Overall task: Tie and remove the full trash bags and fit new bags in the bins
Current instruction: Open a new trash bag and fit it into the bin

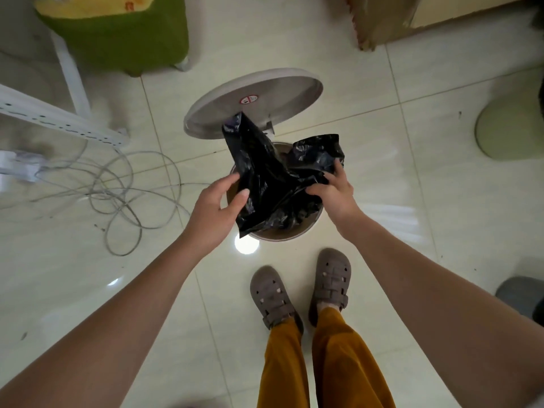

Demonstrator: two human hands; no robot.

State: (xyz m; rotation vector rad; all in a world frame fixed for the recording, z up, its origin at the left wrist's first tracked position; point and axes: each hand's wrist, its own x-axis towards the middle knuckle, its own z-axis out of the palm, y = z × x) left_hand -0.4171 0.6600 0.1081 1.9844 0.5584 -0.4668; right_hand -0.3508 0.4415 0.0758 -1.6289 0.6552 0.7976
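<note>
Head view: a round bin [282,235] stands at centre on the tiled floor [397,160], its lid [253,104] tipped open at twelve o'clock; a crumpled black bag [273,184] sits over the bin's mouth, one corner rising against the lid; the left hand [216,203], at nine o'clock of the bag, pinches its edge between thumb and fingers; the right hand [332,188], at three o'clock, grips a bunched fold; grey cables [123,189] coil at nine o'clock; brown clogs [303,290] at six.
</note>
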